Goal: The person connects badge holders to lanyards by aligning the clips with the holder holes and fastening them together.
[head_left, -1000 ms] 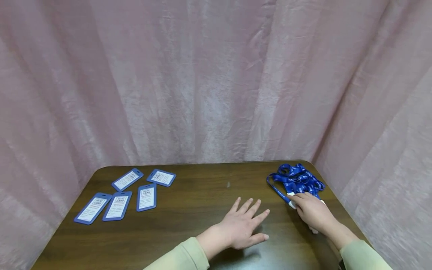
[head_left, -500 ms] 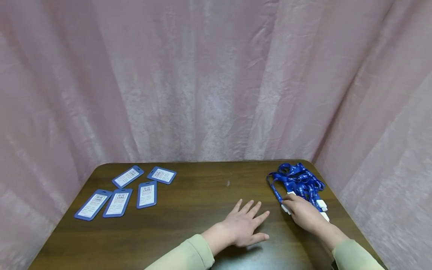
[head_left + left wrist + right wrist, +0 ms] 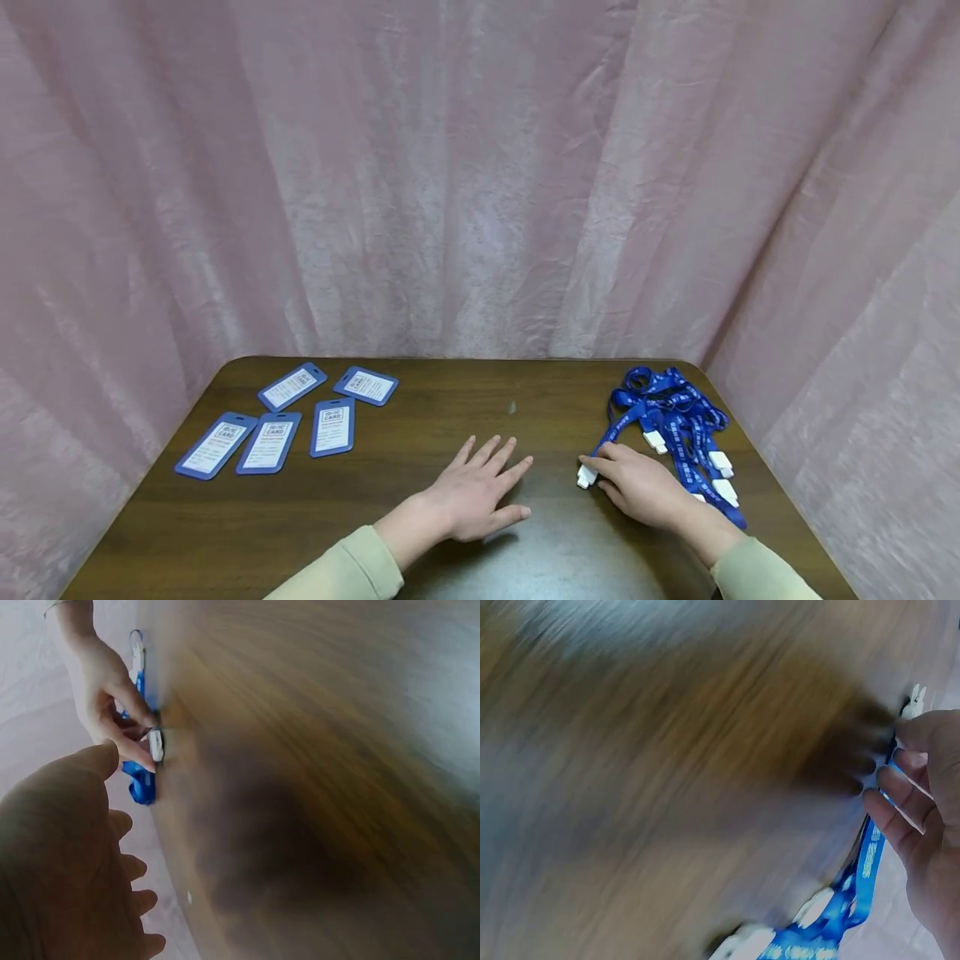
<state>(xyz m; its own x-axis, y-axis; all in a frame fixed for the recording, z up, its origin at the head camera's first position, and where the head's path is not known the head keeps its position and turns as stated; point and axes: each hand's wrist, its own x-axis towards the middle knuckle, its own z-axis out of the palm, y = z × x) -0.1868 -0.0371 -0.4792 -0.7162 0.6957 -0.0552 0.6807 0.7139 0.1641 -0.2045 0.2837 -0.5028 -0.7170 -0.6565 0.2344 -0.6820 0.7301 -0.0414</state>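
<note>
Blue lanyard [image 3: 617, 427] aslant from a tangled lanyard pile [image 3: 675, 402], white clip [image 3: 587, 477] at near end

We cannot read the small print on the cards [image 3: 332, 427]. The right grip [image 3: 637, 485] hides part of the blue lanyard [image 3: 616, 428] under its fingers; the left grip [image 3: 60, 859] is cut off by the left wrist view's edge, and the bench [image 3: 667, 787] blurs in the right wrist view.

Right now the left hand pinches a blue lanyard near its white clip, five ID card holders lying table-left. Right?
Wrong hand: the right hand pinches the blue lanyard near its white clip, per the head view. The five ID card holders do lie table-left.
</note>
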